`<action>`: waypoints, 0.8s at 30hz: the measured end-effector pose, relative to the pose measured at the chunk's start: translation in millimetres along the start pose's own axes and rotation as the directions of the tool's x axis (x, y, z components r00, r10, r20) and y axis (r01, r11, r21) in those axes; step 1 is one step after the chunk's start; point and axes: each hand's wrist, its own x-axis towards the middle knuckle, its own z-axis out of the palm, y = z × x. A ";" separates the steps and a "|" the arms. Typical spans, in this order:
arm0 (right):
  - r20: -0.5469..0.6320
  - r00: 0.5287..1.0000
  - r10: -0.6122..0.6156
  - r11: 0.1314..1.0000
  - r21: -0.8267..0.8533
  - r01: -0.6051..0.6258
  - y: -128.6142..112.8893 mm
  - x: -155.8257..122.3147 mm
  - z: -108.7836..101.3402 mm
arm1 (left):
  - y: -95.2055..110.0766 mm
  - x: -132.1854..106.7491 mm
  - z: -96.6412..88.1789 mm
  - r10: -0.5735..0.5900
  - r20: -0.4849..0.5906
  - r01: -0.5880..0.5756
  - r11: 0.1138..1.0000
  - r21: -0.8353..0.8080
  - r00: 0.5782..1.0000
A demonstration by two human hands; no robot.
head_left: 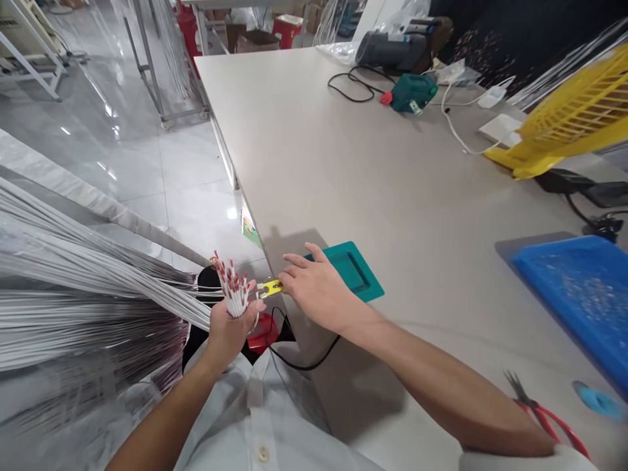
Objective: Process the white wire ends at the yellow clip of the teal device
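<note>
My left hand [229,333] is wrapped round a bundle of white cables [236,302] whose stripped ends show red inner wires, pointing up. From the hand the cables [161,288] run back to the left. At the table's left edge, my right hand [316,288] grips a small yellow hand tool [271,288] with a metal tip; its other fingers are stretched out. The tip is beside the wire ends at my left fingertips. Whether its jaws close on a wire is too small to tell. Partly behind my right hand lies a shallow green tray [356,269].
On the table [373,176] are a blue tray [583,294] with small clear bits, red-handled pliers [532,409], a yellow fan [574,111], a green device [415,91] with a cord and a grey motor-like machine [392,49]. A metal rack [147,65] stands on the floor.
</note>
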 end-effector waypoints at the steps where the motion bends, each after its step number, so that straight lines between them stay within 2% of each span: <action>1: 0.000 1.000 0.001 1.000 0.002 -0.001 0.1 -0.4 0.9 | -1.4 0.6 0.5 -0.005 -0.007 0.005 1.000 -0.002 1.000; 6: 0.014 1.000 -0.005 1.000 0.016 0.005 1.1 -1.5 -1.1 | -7.4 3.5 0.6 -0.024 -0.061 0.024 1.000 -0.002 0.998; 11: -0.005 1.000 0.007 1.000 0.019 -0.007 0.7 -1.9 -2.2 | -9.8 3.7 -1.7 -0.007 -0.058 0.006 1.000 -0.017 0.998; 17: -0.016 1.000 0.012 0.998 -0.056 -0.013 -3.4 -2.3 2.9 | -10.7 1.8 -4.9 0.027 -0.084 -0.028 1.000 -0.011 0.996; 24: -0.073 0.997 0.026 1.000 0.010 -0.025 -0.5 -3.7 0.2 | -4.8 -5.8 -9.1 0.033 -0.067 -0.034 0.999 -0.002 0.997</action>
